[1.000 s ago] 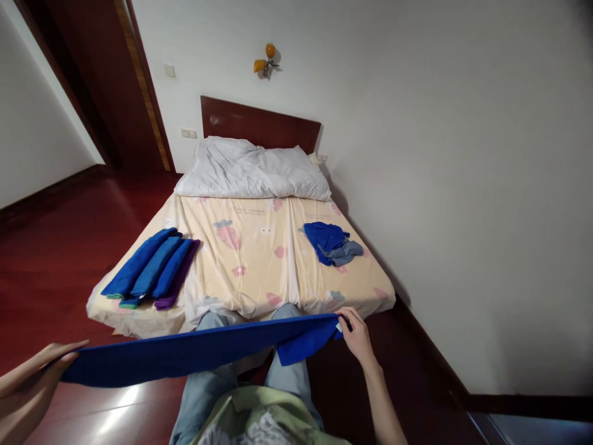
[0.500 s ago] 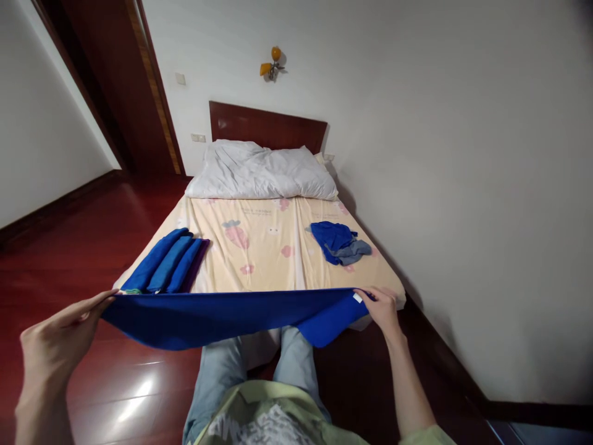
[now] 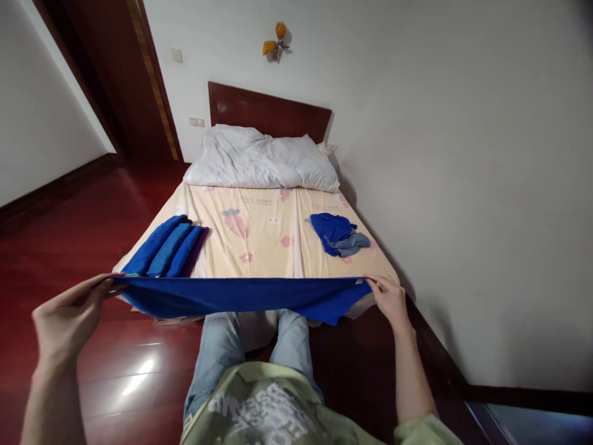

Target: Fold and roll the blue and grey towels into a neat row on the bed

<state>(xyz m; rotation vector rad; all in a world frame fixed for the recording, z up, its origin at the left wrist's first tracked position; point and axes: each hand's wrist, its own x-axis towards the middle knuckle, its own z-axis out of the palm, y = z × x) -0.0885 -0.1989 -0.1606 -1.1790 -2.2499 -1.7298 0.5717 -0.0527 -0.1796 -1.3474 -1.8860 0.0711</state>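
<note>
Two arms [image 3: 411, 371] apart — left hand [image 3: 71, 315], right hand [image 3: 389, 301], pinching blue cloth [image 3: 241, 295]

- The stretched blue cloth [image 3: 241, 296] hangs before the near edge of the bed [image 3: 266, 253] and blocks the low way.
- Over this cloth, there is room to pass between the folded cloths [image 3: 170, 248] and the crumpled heap [image 3: 338, 232].
- The wall [image 3: 463, 185] limits the room on the right.

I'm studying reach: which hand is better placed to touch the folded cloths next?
Likely the left hand: it is nearer the folded cloths, on the same side of the bed; the right hand is on the other side. Both hold the stretched blue cloth.
</note>
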